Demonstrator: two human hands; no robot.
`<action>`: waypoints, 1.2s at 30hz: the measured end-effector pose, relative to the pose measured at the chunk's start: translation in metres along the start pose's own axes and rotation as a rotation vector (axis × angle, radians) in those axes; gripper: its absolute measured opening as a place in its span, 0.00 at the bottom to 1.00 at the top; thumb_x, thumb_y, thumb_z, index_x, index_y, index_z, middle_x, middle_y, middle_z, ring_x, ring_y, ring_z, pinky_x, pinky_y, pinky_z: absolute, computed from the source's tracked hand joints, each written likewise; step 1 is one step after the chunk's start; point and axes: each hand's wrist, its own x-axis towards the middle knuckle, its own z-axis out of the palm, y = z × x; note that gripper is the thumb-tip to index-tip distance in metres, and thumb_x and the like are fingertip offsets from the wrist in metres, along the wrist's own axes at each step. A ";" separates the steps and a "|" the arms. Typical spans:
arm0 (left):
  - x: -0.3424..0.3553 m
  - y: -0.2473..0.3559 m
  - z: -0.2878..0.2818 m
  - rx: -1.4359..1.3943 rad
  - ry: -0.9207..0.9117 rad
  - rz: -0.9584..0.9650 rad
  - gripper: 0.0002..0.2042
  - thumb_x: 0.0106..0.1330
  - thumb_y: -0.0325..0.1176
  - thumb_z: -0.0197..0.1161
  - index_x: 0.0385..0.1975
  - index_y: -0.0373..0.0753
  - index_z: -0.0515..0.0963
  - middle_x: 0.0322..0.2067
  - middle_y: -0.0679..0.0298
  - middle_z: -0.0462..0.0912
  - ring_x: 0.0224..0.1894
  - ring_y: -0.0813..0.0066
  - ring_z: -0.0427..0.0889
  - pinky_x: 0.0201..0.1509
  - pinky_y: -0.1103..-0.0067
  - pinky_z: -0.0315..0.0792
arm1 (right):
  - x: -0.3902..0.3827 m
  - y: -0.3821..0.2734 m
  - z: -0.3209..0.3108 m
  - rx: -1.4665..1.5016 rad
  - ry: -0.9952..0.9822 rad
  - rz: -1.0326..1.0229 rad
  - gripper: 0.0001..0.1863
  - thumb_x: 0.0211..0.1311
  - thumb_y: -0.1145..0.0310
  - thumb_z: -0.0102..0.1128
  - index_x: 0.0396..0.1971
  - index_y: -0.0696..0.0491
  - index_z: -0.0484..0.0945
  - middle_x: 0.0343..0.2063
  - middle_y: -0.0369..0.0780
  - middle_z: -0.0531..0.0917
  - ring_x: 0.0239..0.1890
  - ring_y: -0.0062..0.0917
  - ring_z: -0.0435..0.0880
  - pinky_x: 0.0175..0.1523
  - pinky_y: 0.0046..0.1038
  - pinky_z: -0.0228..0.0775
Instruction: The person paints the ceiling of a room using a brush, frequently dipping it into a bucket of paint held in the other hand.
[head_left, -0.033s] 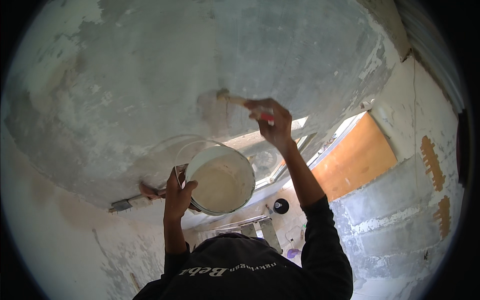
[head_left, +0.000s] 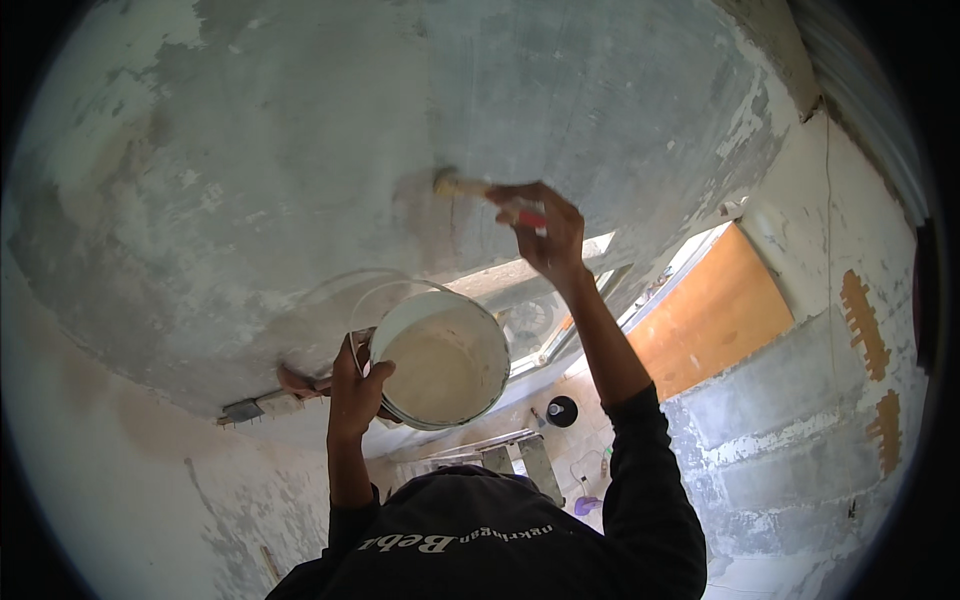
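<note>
A white bucket (head_left: 447, 357) with pale, cream-coloured liquid inside is tilted toward me. My left hand (head_left: 357, 388) is closed on its left side, thumb over the rim, other fingers partly hidden behind it. The thin wire handle (head_left: 372, 285) arcs over the far side. Above and to the right, my right hand (head_left: 543, 235) grips a paintbrush (head_left: 468, 188) with a light handle and a red part near the palm. Its bristles meet the grey, patchy wall (head_left: 330, 130), beside a darker patch.
Below the brush a window opening (head_left: 545, 325) lets in light. An orange-brown panel (head_left: 715, 315) stands at the right. Far below are a black round container (head_left: 562, 412), a purple item (head_left: 587, 506) and a ladder-like frame (head_left: 540, 470). A ledge (head_left: 280, 402) juts out at the left.
My right hand and the brush have shifted very slightly at the wall. My left hand and the bucket stay in place.
</note>
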 end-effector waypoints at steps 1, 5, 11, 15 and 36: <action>0.000 -0.001 0.000 0.005 -0.005 0.009 0.27 0.52 0.18 0.57 0.57 0.31 0.66 0.53 0.53 0.76 0.61 0.62 0.73 0.62 0.71 0.67 | 0.010 0.007 -0.001 -0.028 0.009 -0.026 0.17 0.46 0.91 0.56 0.38 0.60 0.76 0.36 0.44 0.85 0.34 0.31 0.88 0.34 0.27 0.84; -0.002 -0.004 0.004 -0.021 0.002 0.019 0.28 0.52 0.17 0.57 0.58 0.32 0.66 0.54 0.53 0.76 0.61 0.62 0.73 0.62 0.71 0.67 | 0.057 0.004 -0.011 -0.115 0.104 -0.281 0.16 0.46 0.89 0.62 0.36 0.59 0.75 0.35 0.45 0.85 0.35 0.31 0.88 0.36 0.27 0.84; 0.001 -0.008 0.006 -0.013 -0.007 0.009 0.28 0.52 0.17 0.57 0.58 0.31 0.66 0.54 0.54 0.75 0.60 0.62 0.73 0.62 0.70 0.67 | 0.105 -0.010 -0.022 -0.171 0.346 -0.546 0.16 0.45 0.85 0.69 0.35 0.58 0.76 0.35 0.41 0.86 0.38 0.32 0.87 0.42 0.28 0.84; -0.001 -0.010 0.004 -0.014 0.006 -0.008 0.29 0.51 0.17 0.56 0.58 0.32 0.66 0.54 0.53 0.76 0.60 0.62 0.73 0.62 0.70 0.67 | 0.080 0.008 0.002 -0.171 0.187 -0.387 0.16 0.42 0.83 0.69 0.34 0.57 0.78 0.39 0.41 0.86 0.44 0.33 0.85 0.42 0.27 0.82; 0.002 0.003 0.011 0.036 -0.015 -0.021 0.23 0.52 0.20 0.57 0.51 0.32 0.67 0.50 0.50 0.78 0.52 0.63 0.78 0.56 0.70 0.71 | -0.068 -0.006 0.008 0.077 -0.198 0.218 0.13 0.54 0.83 0.61 0.42 0.60 0.77 0.37 0.45 0.84 0.38 0.36 0.85 0.41 0.29 0.80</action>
